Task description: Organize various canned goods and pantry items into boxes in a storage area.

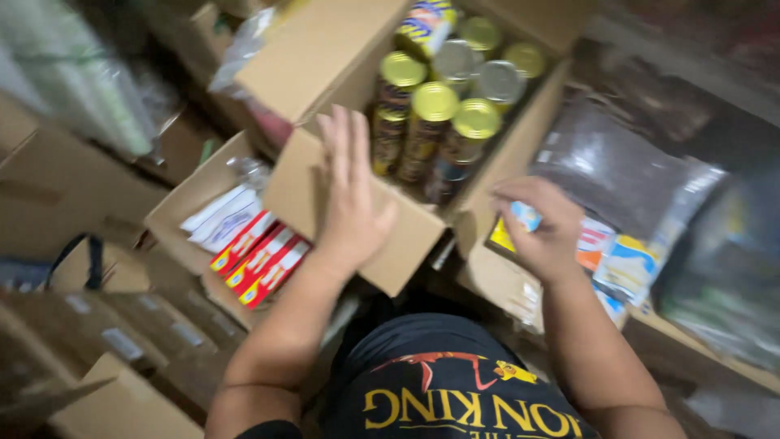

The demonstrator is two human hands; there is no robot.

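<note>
Here the left hand (351, 203) lies flat and spread on the carton (357, 195) of gold-lidded cans (435, 122) — best kept steadying it — while the right hand (546, 232) is clenched around a small packet (526, 216).

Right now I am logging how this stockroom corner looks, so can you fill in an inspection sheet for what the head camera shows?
Surface: no table seen; stacked cardboard cartons fill the view.
Job's things: open carton packed with upright yellow-lidded cans.
Clutter: lower box with red and yellow packs and white packets; dark plastic bags and small coloured packets at right.
Grippers: left hand flat on the carton's flap, fingers spread; right hand closed on a small blue and white packet.
Cables: nothing seen.
Surroundings: more brown cartons at left, image blurred.
</note>
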